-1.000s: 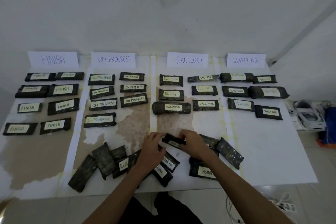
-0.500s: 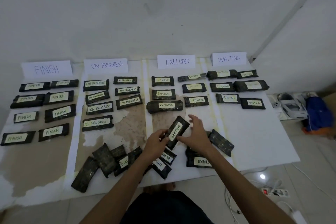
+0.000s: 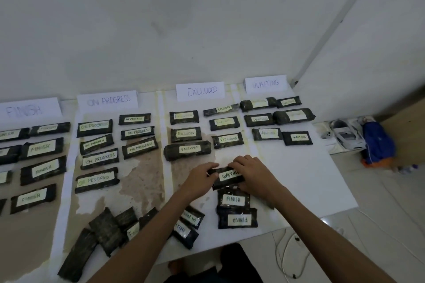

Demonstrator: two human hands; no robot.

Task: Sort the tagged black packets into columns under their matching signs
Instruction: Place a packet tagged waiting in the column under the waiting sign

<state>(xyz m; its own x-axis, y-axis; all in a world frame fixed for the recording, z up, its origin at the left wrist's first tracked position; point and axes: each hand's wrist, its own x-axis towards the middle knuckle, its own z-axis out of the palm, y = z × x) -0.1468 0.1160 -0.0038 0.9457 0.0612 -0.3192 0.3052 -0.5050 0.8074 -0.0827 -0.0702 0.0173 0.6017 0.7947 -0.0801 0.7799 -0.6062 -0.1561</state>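
Both packet point(image 3: 221, 185) ends are being pinched, left hand point(image 3: 200, 179) and right hand point(image 3: 253, 173), tag point(image 3: 230, 176) upward to match the one-o'clock sign point(image 3: 265, 83).

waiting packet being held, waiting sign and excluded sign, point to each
held WAITING packet point(image 3: 230, 176), head view, on its white tag
WAITING sign point(image 3: 266, 83), head view, sheet centre
EXCLUDED sign point(image 3: 200, 91), head view, sheet centre

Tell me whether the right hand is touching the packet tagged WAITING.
Touching. In the head view the right hand grips the right end of the WAITING packet, its fingers covering the tag's last letter.
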